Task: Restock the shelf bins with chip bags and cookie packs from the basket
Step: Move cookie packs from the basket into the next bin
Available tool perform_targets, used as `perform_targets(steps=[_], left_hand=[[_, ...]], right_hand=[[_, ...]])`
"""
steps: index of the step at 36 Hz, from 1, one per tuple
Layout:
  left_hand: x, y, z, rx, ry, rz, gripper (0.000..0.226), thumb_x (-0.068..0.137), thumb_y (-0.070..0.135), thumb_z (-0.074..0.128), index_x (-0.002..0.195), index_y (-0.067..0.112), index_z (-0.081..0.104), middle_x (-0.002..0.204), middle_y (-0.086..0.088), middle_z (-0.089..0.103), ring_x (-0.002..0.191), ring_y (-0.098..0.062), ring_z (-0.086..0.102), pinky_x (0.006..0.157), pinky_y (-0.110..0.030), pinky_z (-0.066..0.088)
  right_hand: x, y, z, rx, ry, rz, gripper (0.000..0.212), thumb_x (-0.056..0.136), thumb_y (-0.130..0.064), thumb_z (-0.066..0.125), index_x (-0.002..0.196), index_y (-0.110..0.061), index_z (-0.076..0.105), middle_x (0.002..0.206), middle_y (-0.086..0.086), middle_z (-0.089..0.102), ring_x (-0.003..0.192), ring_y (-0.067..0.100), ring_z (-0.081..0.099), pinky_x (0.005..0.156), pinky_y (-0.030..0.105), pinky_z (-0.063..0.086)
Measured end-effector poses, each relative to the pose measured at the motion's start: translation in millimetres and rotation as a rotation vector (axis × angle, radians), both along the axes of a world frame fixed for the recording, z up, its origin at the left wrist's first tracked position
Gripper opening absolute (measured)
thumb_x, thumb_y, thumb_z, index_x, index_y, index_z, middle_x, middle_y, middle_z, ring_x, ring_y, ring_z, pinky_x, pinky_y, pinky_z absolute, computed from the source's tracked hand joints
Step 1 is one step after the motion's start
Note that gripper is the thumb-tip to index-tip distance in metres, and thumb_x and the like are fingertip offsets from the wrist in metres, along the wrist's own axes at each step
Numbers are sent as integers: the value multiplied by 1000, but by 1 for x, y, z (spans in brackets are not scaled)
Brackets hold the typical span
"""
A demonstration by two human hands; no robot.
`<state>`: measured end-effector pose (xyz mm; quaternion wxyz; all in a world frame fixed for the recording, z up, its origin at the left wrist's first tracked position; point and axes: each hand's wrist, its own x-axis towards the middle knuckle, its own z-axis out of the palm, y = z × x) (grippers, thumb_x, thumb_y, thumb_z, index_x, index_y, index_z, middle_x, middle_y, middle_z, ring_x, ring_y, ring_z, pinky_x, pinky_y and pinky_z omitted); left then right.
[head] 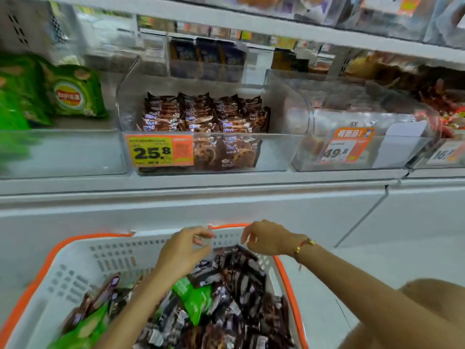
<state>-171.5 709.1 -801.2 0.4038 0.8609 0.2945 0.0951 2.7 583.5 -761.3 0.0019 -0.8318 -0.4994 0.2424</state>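
Your left hand (183, 250) hovered over the far end of the white perforated plastic basket with the orange rim (83, 263), fingers loosely curled and holding nothing. Your right hand (264, 238) hung just to its right, above the basket's far wall, with a red-and-gold cord bracelet (303, 245) at the wrist; its fingers drooped downward and also gripped nothing. The two hands were near each other but apart.

Below them the basket held a loose heap of dark brown foil cookie packs (241, 285), with a bright green chip bag (196, 298) lying among them near the middle and another green chip bag (83, 328) at the near left corner.

Far above, on the white shelf (201, 182), the middle clear plastic bin (271, 152) held rows of brown cookie packs (203, 114), stacked toward its back, and carried a yellow-and-orange price tag reading 25.8 (159, 151) on its front left. The clear bin to its left (63, 152) held green chip bags (73, 91), blurred at the frame edge. The clear bin to the right (309, 157) bore an orange-and-white tag reading 49.8 (346, 144); its contents were too blurred to tell. Farther right lay red-wrapped goods (450, 117), also indistinct.
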Motion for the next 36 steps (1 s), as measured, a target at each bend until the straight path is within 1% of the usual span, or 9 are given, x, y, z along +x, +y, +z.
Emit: perform_targets(steps=[3, 7, 9, 12, 15, 20, 29, 34, 36], left_hand=[[-4, -12, -38, -2, 143, -63, 20, 90, 26, 64, 106, 37, 63, 113, 16, 65, 97, -1, 60, 82, -23, 49], [-13, -27, -81, 39, 341, -282, 32, 92, 32, 61, 124, 29, 60, 132, 8, 57, 120, -13, 53, 96, -29, 45], [-21, -34, -97, 48, 433, -414, 39, 92, 39, 60, 129, 26, 57, 127, 1, 59, 119, -19, 53, 95, -31, 43], [-31, -41, -113, 49, 483, -506, 47, 89, 47, 61, 132, 28, 54, 116, 6, 61, 113, -17, 49, 91, -34, 43], [-34, -40, -115, 89, 460, -531, 50, 87, 46, 63, 133, 29, 52, 119, 9, 60, 106, -12, 47, 87, -31, 42], [-40, -43, -114, 114, 424, -511, 38, 85, 44, 67, 117, 26, 56, 112, 13, 61, 95, -6, 50, 75, -25, 39], [-39, -37, -105, -4, 415, -481, 23, 90, 38, 63, 111, 29, 68, 102, 14, 59, 89, -6, 51, 73, -26, 41], [-37, -19, -91, -235, 186, -275, 6, 90, 30, 64, 94, 33, 69, 94, 18, 63, 85, -7, 56, 76, -24, 46], [-33, -13, -79, -294, 85, -143, 12, 89, 29, 64, 100, 33, 66, 102, 16, 64, 95, -8, 58, 88, -27, 49]], right_hand=[[-15, -2, -34, -85, 56, 11, 28, 91, -13, 50, 113, -18, 66, 122, 7, 62, 113, 27, 56, 92, 30, 42], [-34, -5, -70, -201, 127, 48, 15, 89, -13, 49, 85, -14, 63, 107, 13, 65, 97, 35, 58, 81, 35, 48], [-42, -8, -88, -248, 142, 42, 26, 85, -17, 49, 99, -2, 64, 111, 17, 67, 102, 39, 62, 90, 46, 52], [-58, -15, -109, -347, 180, 109, 28, 87, -27, 54, 101, -7, 68, 103, 12, 70, 94, 33, 65, 84, 44, 55], [-69, -22, -120, -415, 196, 165, 39, 88, -40, 61, 94, -3, 67, 86, 11, 65, 77, 27, 60, 70, 35, 51], [-77, -28, -123, -389, 204, 157, 51, 81, -54, 66, 105, -9, 66, 101, 7, 66, 92, 24, 61, 81, 36, 51], [-78, -29, -121, -344, 332, 113, 24, 84, -28, 71, 101, -10, 72, 101, 6, 71, 91, 19, 63, 81, 29, 50], [-66, -17, -90, -234, 399, 70, 14, 85, -18, 71, 79, -19, 59, 88, 8, 65, 80, 13, 56, 79, 27, 46], [-58, -8, -68, -172, 440, 22, 17, 83, -14, 73, 89, -20, 57, 87, 5, 65, 74, 12, 57, 74, 23, 47]])
